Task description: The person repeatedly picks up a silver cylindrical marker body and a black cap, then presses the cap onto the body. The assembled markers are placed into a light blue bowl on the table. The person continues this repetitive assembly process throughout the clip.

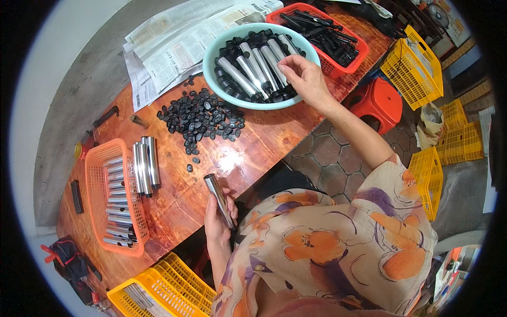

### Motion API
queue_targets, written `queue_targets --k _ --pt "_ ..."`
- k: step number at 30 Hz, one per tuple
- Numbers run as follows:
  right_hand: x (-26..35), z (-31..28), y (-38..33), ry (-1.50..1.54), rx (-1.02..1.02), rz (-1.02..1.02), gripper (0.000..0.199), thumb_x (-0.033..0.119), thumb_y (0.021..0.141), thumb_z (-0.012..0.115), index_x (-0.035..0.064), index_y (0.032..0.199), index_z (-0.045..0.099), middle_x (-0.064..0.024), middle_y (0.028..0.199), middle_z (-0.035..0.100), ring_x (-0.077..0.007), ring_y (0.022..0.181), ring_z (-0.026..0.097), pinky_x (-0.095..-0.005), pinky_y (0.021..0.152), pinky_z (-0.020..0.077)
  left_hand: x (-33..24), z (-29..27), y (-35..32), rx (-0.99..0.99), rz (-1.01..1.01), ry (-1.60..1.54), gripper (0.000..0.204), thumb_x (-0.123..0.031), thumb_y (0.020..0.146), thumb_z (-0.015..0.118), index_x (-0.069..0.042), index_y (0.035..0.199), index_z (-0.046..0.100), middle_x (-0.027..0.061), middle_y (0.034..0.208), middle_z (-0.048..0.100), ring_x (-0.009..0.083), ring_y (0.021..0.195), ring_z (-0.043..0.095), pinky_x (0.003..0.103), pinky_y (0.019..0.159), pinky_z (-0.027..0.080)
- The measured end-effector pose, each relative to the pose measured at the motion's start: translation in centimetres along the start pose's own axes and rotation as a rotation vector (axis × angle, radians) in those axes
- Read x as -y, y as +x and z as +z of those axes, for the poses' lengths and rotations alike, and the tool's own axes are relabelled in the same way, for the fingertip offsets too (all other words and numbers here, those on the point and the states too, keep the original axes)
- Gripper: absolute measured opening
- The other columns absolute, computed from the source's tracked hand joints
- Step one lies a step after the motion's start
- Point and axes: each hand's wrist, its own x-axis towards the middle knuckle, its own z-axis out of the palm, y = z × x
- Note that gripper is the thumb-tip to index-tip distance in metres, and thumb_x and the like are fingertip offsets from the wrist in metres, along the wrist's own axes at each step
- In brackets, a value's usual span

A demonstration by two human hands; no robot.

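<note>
My left hand (217, 219) is wrapped round a shiny metal tube (217, 194) with a dark end, held tilted near the table's front edge. Over the right side of a light blue bowl (210, 71), my right hand (306, 82) has thumb and forefinger pinched together. Its fingertips overlap one of the metal tubes (243, 74) lying there; whether they grip it or a small part is hidden. Those tubes have black ends and rest on a heap of black caps (226, 84). Small oval black pieces (203, 116) are scattered on the table left of the bowl.
An orange basket (141, 224) of tubes stands at left, with several loose tubes (145, 166) beside it. A red basket (364, 50) of black parts sits behind the bowl, near newspapers (169, 53). Yellow crates (412, 74) and a red stool (380, 103) stand off the table's right edge.
</note>
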Motion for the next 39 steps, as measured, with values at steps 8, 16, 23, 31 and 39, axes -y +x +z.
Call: queue_targets --k 8,16,23,31,39 --pt "0.5 6.5 3.9 -0.275 0.364 -0.552 0.014 0.014 0.082 0.062 0.0046 0.088 0.071 -0.0128 0.084 0.067 -0.0303 0.086 0.063 -0.0427 0.079 0.0470 -0.8 2.0 0.9 -0.013 -0.004 -0.102 0.050 -0.046 0.103 0.028 -0.004 0.112 0.052 0.0046 0.067 0.046 0.0139 0.056 0.042 0.026 0.052 0.036" --pt "0.6 10.8 6.0 -0.724 0.479 -0.867 0.010 0.013 0.080 0.060 0.0044 0.080 0.064 -0.0109 0.070 0.063 -0.0292 0.090 0.056 -0.0420 0.078 0.0362 -0.9 2.2 0.4 -0.002 0.027 -0.190 0.049 -0.043 0.103 0.029 -0.001 0.115 0.052 0.0058 0.071 0.049 0.0157 0.062 0.045 0.027 0.057 0.039" --pt "0.0 10.9 6.9 -0.796 0.447 -1.013 0.014 0.018 0.075 0.064 0.0050 0.076 0.058 -0.0080 0.066 0.060 -0.0252 0.079 0.056 -0.0388 0.078 0.0369 -1.0 2.9 0.3 0.004 0.032 -0.127 0.049 -0.043 0.103 0.029 -0.002 0.114 0.053 0.0051 0.071 0.048 0.0141 0.062 0.044 0.026 0.058 0.038" --pt "6.7 7.5 -0.5 0.399 0.589 -0.185 0.032 0.024 0.084 0.072 0.0010 0.105 0.065 -0.0070 0.089 0.069 -0.0104 0.079 0.065 -0.0246 0.067 0.0514 -2.5 4.2 -0.2 -0.059 0.141 0.019 0.046 -0.042 0.102 0.035 -0.002 0.113 0.055 0.0062 0.075 0.054 0.0134 0.065 0.048 0.026 0.061 0.041" --pt "9.4 9.8 -8.4 0.940 0.868 0.303 0.029 0.017 0.092 0.063 -0.0006 0.115 0.062 -0.0045 0.100 0.066 -0.0091 0.088 0.061 -0.0247 0.076 0.0514 -3.2 5.7 0.0 -0.098 0.238 0.114 0.040 -0.039 0.103 0.038 -0.004 0.113 0.054 0.0046 0.076 0.056 0.0102 0.065 0.050 0.023 0.061 0.042"
